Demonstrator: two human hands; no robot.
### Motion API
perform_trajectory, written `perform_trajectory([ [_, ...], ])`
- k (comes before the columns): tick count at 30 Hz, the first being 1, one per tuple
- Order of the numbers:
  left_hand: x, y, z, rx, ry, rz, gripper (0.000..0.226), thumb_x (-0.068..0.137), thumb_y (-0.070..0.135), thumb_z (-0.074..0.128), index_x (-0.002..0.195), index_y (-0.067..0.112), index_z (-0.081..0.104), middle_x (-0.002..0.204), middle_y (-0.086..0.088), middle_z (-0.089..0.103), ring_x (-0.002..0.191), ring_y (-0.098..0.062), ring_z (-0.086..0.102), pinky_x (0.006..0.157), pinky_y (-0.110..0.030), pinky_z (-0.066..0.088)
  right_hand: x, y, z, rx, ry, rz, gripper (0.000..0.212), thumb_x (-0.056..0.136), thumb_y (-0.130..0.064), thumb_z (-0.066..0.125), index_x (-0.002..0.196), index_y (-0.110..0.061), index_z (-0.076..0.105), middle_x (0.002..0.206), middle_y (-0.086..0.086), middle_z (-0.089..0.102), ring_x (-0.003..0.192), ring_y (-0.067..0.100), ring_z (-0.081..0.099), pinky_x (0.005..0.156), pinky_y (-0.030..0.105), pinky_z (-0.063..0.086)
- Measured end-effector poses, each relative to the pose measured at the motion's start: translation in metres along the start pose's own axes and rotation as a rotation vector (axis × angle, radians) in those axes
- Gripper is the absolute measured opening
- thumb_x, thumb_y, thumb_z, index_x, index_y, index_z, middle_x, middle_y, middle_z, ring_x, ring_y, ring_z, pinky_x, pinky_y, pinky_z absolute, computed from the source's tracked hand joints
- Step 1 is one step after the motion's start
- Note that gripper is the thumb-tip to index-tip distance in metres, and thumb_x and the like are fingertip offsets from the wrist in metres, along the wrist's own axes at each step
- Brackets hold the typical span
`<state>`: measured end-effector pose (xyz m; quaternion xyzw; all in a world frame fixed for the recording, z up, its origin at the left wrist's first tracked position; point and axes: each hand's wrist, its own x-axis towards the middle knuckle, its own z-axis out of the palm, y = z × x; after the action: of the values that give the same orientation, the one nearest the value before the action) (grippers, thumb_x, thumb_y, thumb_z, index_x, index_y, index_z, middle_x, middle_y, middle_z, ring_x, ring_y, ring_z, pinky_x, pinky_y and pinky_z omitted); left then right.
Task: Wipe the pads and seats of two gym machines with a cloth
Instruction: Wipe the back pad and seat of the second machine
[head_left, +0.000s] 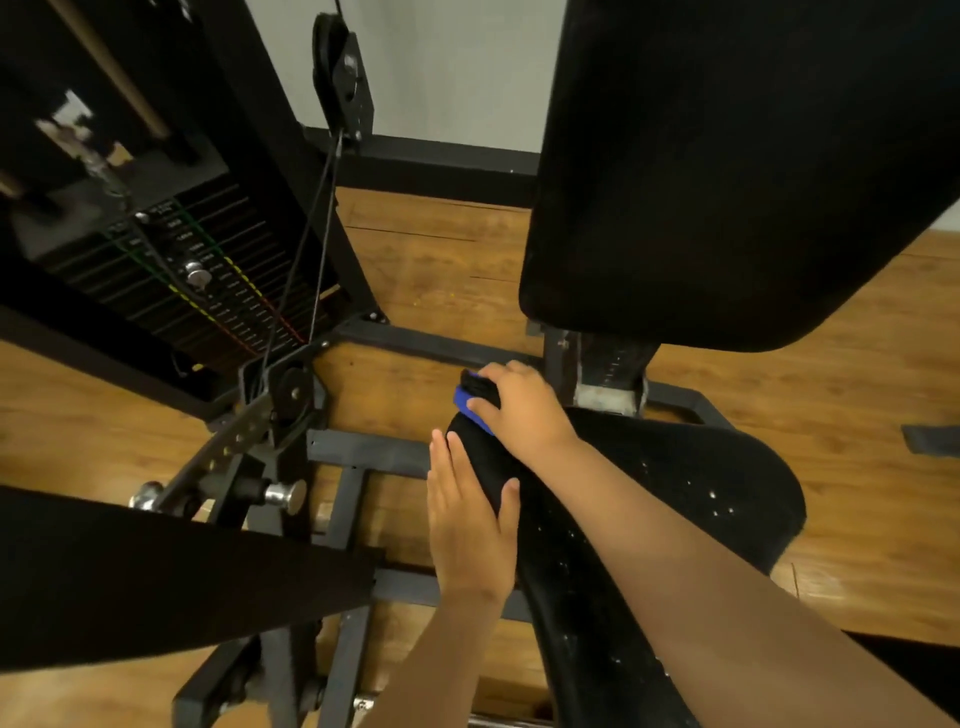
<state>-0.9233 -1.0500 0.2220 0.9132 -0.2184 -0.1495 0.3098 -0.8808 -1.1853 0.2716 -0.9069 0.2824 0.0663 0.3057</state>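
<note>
Blue cloth (469, 407), gripped in my right hand (517, 410), wipes the seat (675, 483) edge, left hand (470, 525) flat alongside; back pad (727, 182) likely pending.

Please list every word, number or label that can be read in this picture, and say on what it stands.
Nothing is clear enough to quote.
On the weight stack: a strip of white numbers, too blurred to read.
On the seat post: small scale marks, too small to read.
On the cloth, seat and back pad: no text shows.
</note>
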Motion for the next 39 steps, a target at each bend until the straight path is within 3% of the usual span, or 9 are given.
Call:
perform_trajectory([
  [6,-0.002,0.0,0.001,-0.135,0.008,-0.036,0.087,0.083,0.065,0.021,0.152,0.019,-0.005,0.162,0.0,-0.001,0.14,0.0,-0.004,0.112,-0.018,0.011,-0.015,0.003,-0.005,-0.021,-0.131,-0.14,0.038,0.092,-0.028,0.059,0.129,-0.019,0.053,0.12,0.004,0.053,0.119,0.018,0.045,0.099,0.032,0.04],
  [11,0.0,-0.001,0.001,-0.147,0.003,-0.039,0.088,0.083,0.066,0.02,0.153,0.018,-0.005,0.162,0.002,-0.003,0.138,0.003,-0.007,0.108,-0.01,0.002,0.007,0.018,-0.016,-0.083,0.006,-0.041,0.039,0.092,-0.026,0.061,0.13,-0.017,0.053,0.124,0.006,0.054,0.121,0.021,0.047,0.099,0.031,0.037],
  [15,0.0,0.001,-0.001,-0.178,-0.016,-0.051,0.088,0.087,0.064,0.028,0.15,0.021,-0.014,0.161,0.003,-0.008,0.139,0.003,-0.011,0.112,-0.014,0.001,0.012,0.002,-0.002,-0.051,-0.018,-0.075,0.037,0.091,-0.027,0.061,0.127,-0.018,0.055,0.121,0.007,0.055,0.117,0.023,0.049,0.096,0.033,0.039],
  [21,-0.005,0.006,-0.003,-0.312,-0.021,-0.139,0.088,0.094,0.037,0.055,0.153,0.014,-0.007,0.162,-0.002,0.006,0.147,-0.012,0.007,0.112,-0.018,0.013,-0.033,0.0,0.004,-0.028,-0.105,-0.21,0.037,0.091,-0.026,0.061,0.126,-0.018,0.055,0.119,0.003,0.054,0.117,0.016,0.046,0.097,0.028,0.037],
  [25,-0.008,0.01,-0.006,-0.375,-0.073,-0.173,0.092,0.093,0.041,0.055,0.152,0.018,-0.011,0.162,0.002,0.003,0.147,-0.011,0.005,0.111,-0.018,0.011,-0.035,0.023,-0.013,-0.054,-0.077,-0.147,0.04,0.09,-0.028,0.062,0.129,-0.019,0.054,0.122,0.003,0.054,0.12,0.016,0.046,0.103,0.031,0.038],
  [29,-0.013,0.008,-0.01,-0.459,-0.121,-0.172,0.094,0.091,0.043,0.057,0.151,0.025,-0.013,0.161,0.008,0.0,0.147,-0.009,0.005,0.117,-0.026,0.014,-0.013,0.024,-0.021,-0.056,0.002,-0.043,0.042,0.091,-0.025,0.062,0.131,-0.016,0.053,0.125,0.007,0.053,0.122,0.021,0.047,0.102,0.033,0.039],
  [32,-0.015,0.001,-0.011,-0.509,-0.155,-0.183,0.097,0.088,0.048,0.06,0.149,0.035,-0.015,0.161,0.011,0.005,0.146,-0.006,0.01,0.119,-0.034,0.021,-0.018,0.013,-0.009,-0.033,0.0,-0.088,0.04,0.091,-0.026,0.061,0.13,-0.018,0.053,0.124,0.005,0.053,0.121,0.019,0.047,0.102,0.034,0.039],
  [35,-0.019,-0.003,-0.012,-0.549,-0.191,-0.209,0.101,0.075,0.066,0.059,0.137,0.054,-0.02,0.159,0.012,0.015,0.143,-0.005,0.02,0.115,-0.039,0.031,-0.041,0.008,0.001,-0.016,-0.056,-0.194,0.039,0.091,-0.026,0.061,0.129,-0.018,0.053,0.123,0.003,0.053,0.12,0.017,0.045,0.101,0.03,0.038],
  [39,-0.021,-0.008,-0.014,-0.544,-0.219,-0.192,0.102,0.073,0.065,0.063,0.133,0.057,-0.019,0.158,0.013,0.018,0.143,-0.005,0.022,0.114,-0.04,0.033,-0.061,0.019,-0.003,-0.017,-0.125,-0.231,0.04,0.091,-0.026,0.061,0.129,-0.017,0.054,0.119,0.002,0.054,0.118,0.015,0.045,0.098,0.027,0.037],
])
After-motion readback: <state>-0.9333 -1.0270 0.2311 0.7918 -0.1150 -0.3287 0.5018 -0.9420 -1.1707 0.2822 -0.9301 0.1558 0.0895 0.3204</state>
